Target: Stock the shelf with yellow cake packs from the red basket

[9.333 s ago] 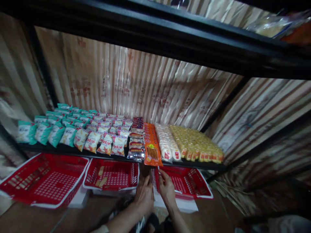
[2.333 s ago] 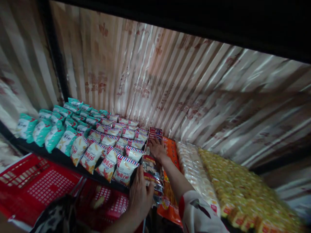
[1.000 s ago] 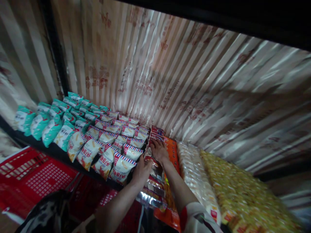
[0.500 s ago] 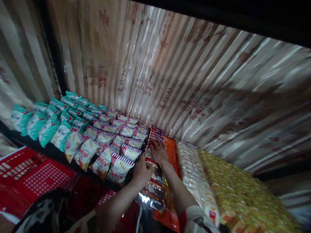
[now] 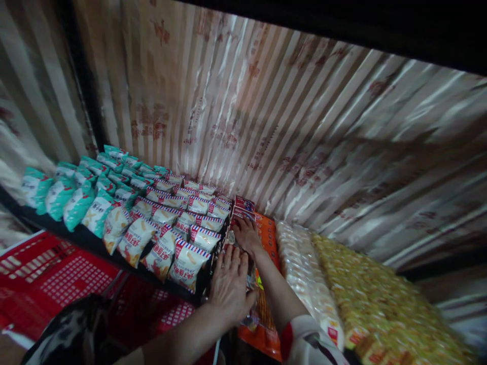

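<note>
My left hand (image 5: 230,284) lies flat, palm down, over the near part of a row of brown-and-red snack packs (image 5: 229,238). Its fingers are stretched toward the wall and hide much of the row. Farther back, my right hand (image 5: 247,236) rests with slightly bent, spread fingers on the same row, below a dark red pack (image 5: 244,204) at the far end. Directly left stand white snack bags with striped tops (image 5: 189,265). An orange flat pack (image 5: 267,230) lies under and beside my right forearm.
Teal-and-white snack bags (image 5: 78,203) fill the shelf's left end. To the right are clear-wrapped white packs (image 5: 300,268) and yellow packs (image 5: 375,294). A red plastic basket (image 5: 72,276) sits below the shelf edge at left. Striped plastic sheeting (image 5: 243,111) closes the back.
My left hand has gone from edge-on beside the packs to flat on top, fingers extended, and sits slightly nearer me. My right hand stays almost where it was.
</note>
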A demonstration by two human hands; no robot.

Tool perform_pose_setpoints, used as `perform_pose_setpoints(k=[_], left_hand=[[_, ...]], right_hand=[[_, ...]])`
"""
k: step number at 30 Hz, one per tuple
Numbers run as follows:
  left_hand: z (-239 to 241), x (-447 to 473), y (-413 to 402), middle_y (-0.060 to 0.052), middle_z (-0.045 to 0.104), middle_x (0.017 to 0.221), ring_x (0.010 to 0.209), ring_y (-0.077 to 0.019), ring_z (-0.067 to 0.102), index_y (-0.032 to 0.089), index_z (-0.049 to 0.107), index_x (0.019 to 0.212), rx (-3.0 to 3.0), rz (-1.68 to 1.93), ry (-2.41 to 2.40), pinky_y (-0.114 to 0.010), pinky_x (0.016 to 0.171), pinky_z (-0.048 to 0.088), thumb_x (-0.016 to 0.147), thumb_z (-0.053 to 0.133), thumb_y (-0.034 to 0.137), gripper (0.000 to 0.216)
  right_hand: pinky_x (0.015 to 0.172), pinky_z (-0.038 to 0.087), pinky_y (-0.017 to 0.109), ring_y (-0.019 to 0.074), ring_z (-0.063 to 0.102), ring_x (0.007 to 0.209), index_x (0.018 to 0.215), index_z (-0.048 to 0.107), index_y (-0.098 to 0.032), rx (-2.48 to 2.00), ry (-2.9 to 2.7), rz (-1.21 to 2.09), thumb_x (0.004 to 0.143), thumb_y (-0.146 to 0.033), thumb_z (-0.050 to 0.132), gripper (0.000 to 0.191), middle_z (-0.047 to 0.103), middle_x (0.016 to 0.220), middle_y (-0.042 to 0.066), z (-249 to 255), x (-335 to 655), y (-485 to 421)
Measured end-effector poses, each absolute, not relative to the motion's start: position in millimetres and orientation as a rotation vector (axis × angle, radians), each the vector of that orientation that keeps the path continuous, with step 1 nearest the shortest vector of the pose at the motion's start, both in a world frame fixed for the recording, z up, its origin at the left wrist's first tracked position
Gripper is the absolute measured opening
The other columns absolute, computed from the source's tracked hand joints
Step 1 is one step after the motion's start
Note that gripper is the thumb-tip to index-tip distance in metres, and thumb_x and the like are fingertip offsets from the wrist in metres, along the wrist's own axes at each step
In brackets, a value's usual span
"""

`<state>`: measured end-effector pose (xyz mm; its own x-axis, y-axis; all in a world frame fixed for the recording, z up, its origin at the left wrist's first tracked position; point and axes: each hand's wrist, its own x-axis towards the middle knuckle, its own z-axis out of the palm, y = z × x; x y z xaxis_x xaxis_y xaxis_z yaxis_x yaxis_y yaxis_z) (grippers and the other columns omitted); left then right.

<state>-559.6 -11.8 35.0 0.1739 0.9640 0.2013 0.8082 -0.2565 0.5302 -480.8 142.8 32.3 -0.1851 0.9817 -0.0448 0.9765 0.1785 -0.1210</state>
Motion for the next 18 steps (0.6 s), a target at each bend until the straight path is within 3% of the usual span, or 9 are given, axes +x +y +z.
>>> perform_pose_setpoints(k=[6, 12, 15, 18], left_hand=[[39.8, -562.9, -11.1, -0.014, 0.015, 0.147, 0.136, -0.0303, 0.005, 0.012, 0.034, 0.136, 2.096, 0.628, 1.657, -0.055, 0.108, 0.009, 0.080, 0.040, 0.058, 0.073], [36.3, -560.7, -11.5, -0.014, 0.016, 0.147, 0.136, -0.0295, 0.005, 0.011, 0.033, 0.137, 2.079, 0.613, 1.661, -0.054, 0.107, 0.015, 0.082, 0.036, 0.053, 0.069], [34.3, -560.8, -11.1, -0.013, 0.015, 0.148, 0.136, -0.0296, 0.004, 0.012, 0.033, 0.137, 2.064, 0.622, 1.670, -0.053, 0.107, 0.017, 0.083, 0.034, 0.051, 0.067], [34.5, -561.8, -10.8, -0.013, 0.014, 0.148, 0.136, -0.0293, 0.003, 0.011, 0.031, 0.138, 2.056, 0.607, 1.666, -0.051, 0.108, 0.017, 0.081, 0.039, 0.053, 0.071]], right_hand=[[0.103, 0.017, 0.048, 0.0230, 0.025, 0.130, 0.129, 0.043, -0.031, -2.035, -2.285, 0.265, 0.087, -0.039, 0.032, 0.044, 0.037, 0.140, 0.001, 39.4, -483.1, 148.5], [0.104, 0.013, 0.049, 0.0275, 0.023, 0.130, 0.114, 0.057, -0.029, -1.912, -2.255, 0.002, 0.083, -0.042, 0.043, 0.037, 0.048, 0.131, 0.001, 41.5, -485.9, 154.8], [0.106, 0.014, 0.044, 0.0254, 0.031, 0.127, 0.125, 0.048, -0.023, -1.874, -2.267, -0.040, 0.085, -0.042, 0.041, 0.045, 0.050, 0.129, 0.005, 40.4, -489.0, 161.6], [0.105, 0.017, 0.043, 0.0251, 0.029, 0.128, 0.131, 0.042, -0.024, -1.853, -2.311, -0.056, 0.088, -0.043, 0.035, 0.047, 0.047, 0.132, 0.003, 39.4, -492.0, 168.7]])
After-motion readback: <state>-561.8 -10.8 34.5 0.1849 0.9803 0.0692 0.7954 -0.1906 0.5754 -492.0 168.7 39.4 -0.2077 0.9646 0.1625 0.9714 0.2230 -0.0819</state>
